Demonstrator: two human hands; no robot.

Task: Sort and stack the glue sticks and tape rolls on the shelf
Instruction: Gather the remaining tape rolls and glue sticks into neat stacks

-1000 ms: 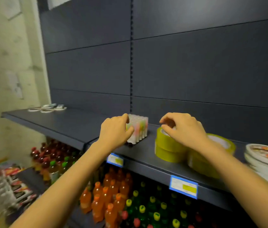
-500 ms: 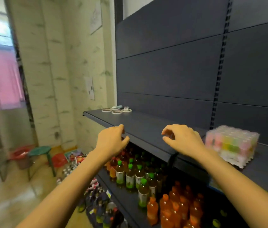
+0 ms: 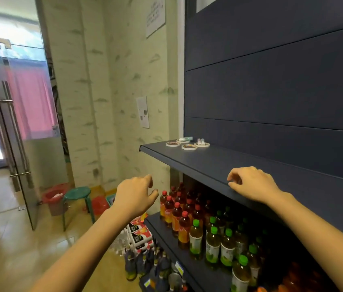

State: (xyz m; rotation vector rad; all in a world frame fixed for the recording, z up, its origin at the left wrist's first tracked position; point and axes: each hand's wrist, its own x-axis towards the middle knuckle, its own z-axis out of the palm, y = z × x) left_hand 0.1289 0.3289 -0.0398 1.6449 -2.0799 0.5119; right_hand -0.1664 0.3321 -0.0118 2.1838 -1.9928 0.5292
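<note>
**A:** What's over on the left of the room?

**B:** A glass door (image 3: 8, 123) with long metal handles, set at an angle, with daylight and something pink behind it. The floor (image 3: 8, 239) below is glossy beige tile. Past the door are a red bin (image 3: 53, 197) and a green stool (image 3: 77, 194), both against the wall (image 3: 103, 81), which is pale and streaked with grey-green.

**A:** And the hands?

**B:** The left hand (image 3: 134, 197) is in the air just off the shelf's end, fingers loosely bent and holding nothing. The right hand (image 3: 252, 184) is at the front lip of the shelf (image 3: 240, 165) (a dark, matte board). Its fingers are relaxed and it's also holding nothing.

**A:** Where's the stock?

**B:** At the far left corner of that shelf. Four flat tape rolls (image 3: 189, 147) lie close together. The glue sticks (image 3: 201, 141) are with them. They look like they're lying across the rolls, but they're too small to be sure.

**A:** Underneath?

**B:** Rows of bottles (image 3: 195, 234) stand on the lower shelf (image 3: 187, 268), red caps to the left and green caps to the right.
</note>
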